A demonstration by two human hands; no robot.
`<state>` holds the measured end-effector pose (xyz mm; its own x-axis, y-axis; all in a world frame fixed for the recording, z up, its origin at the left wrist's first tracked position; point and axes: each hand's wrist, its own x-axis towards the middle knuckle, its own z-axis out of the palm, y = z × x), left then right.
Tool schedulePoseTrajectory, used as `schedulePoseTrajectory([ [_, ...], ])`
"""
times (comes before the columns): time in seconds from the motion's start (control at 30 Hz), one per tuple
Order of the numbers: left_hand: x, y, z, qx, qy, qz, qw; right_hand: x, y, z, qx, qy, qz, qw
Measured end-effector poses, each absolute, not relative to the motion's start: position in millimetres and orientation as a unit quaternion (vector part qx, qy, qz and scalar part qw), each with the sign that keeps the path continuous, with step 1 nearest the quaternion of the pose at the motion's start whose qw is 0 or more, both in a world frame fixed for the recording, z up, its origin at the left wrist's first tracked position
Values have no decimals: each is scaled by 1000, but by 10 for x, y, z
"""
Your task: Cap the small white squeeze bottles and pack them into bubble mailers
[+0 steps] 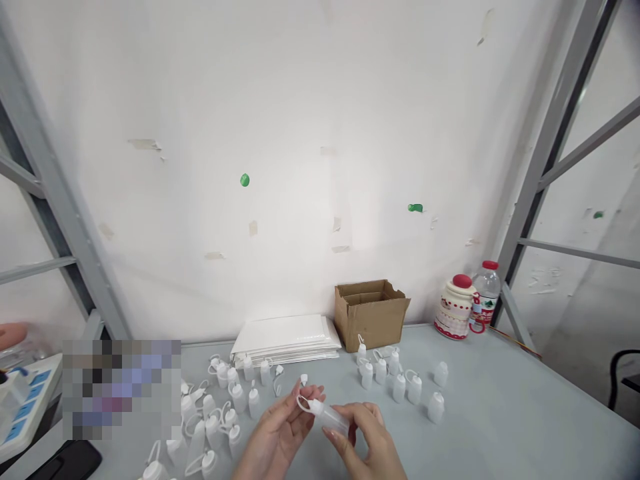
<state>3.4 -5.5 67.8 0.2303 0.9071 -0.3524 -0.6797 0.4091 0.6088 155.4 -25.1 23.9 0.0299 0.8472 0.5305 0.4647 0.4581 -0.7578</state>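
Observation:
My right hand (367, 433) grips a small translucent squeeze bottle (331, 419) by its base end, thumb and fingers around it. The bottle is tilted, with its white top pointing left and a thin strap looping from its neck. Beside that top, my left hand (280, 423) is palm up and cupped, fingers apart, close to the strap. A small white cap (304, 379) shows just above the left thumb; whether the thumb touches it I cannot tell. Many similar bottles (213, 432) with strapped caps stand and lie left of my hands. More bottles (399, 387) stand to the right.
Behind my hands lie a stack of flat white sheets (285, 335) and an open cardboard box (375, 323). A white-and-red jar (454, 310) and a clear bottle (490, 287) stand at the back right. A dark phone (75, 461) and a power strip (30, 403) are at left.

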Motion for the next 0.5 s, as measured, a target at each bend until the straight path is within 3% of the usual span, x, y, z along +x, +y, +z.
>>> schedulePoseTrajectory([
  [0.5, 30, -60, 668, 206, 354, 524, 747, 1561, -254, 277, -477, -702, 136, 511],
])
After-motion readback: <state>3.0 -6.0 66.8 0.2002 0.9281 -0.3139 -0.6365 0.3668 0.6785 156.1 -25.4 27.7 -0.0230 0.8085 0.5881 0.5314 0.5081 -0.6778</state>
